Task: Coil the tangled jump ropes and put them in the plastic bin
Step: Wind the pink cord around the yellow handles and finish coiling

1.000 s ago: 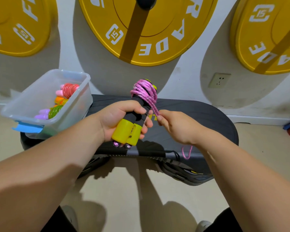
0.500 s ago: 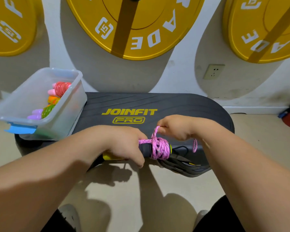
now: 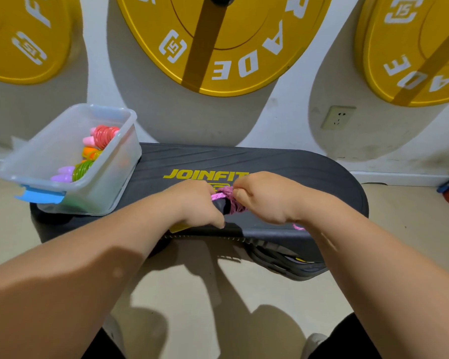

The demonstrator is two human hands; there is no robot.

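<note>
A pink jump rope [image 3: 227, 199] is wound around its black and yellow handles, lying sideways over the black step platform [image 3: 309, 177]. My left hand [image 3: 197, 203] grips the handles, hiding most of them; a yellow end peeks out below the wrist. My right hand [image 3: 265, 196] pinches the pink cord right at the coil, and a short loose end shows under that wrist. The clear plastic bin [image 3: 114, 177] stands on the platform's left end and holds several coiled ropes in red, orange, green and purple.
The platform sits against a white wall with three yellow weight plates [image 3: 223, 42] hanging above it. A wall socket [image 3: 338, 117] is at the right. Beige floor lies in front, with my legs at the bottom edge.
Both hands brought the wrapped rope down from upright in the air, turned it sideways, and now hold it low over the platform. My right hand has closed in tight against the coil.
</note>
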